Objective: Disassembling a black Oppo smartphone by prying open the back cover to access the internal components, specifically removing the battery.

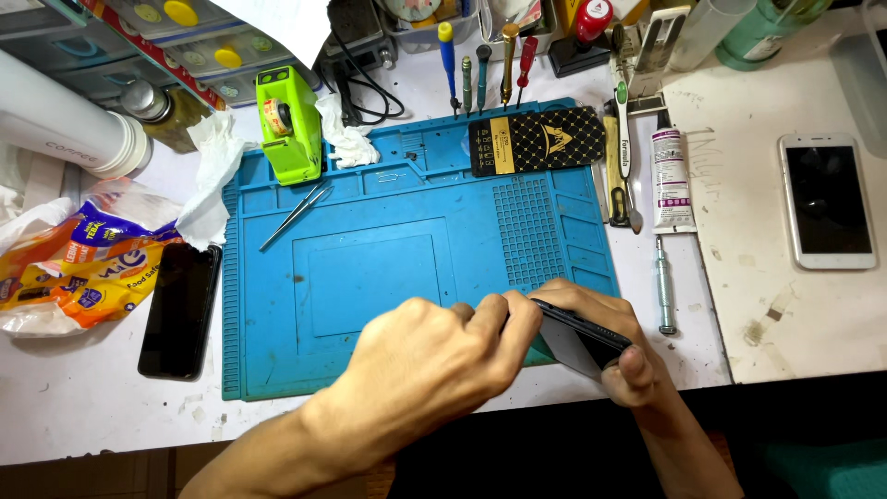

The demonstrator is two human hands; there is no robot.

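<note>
Low in the frame, right of centre, two bare hands meet over the lower right corner of a blue work mat lying on a white counter. The right hand is closed around a dark phone, holding it tilted on its edge, thumb over the lower end. The left hand is curled tight, its fingertips pressed to the phone's upper edge; whether it pinches a small tool cannot be told.

On the mat's upper left lie metal tweezers, with a bright green tape dispenser above them. A black patterned card rests on the mat's upper right. Off the mat's left edge lies a second black phone. At the far right, well apart, a white phone lies face up. A white tube and a metal screwdriver handle sit just right of the mat.
</note>
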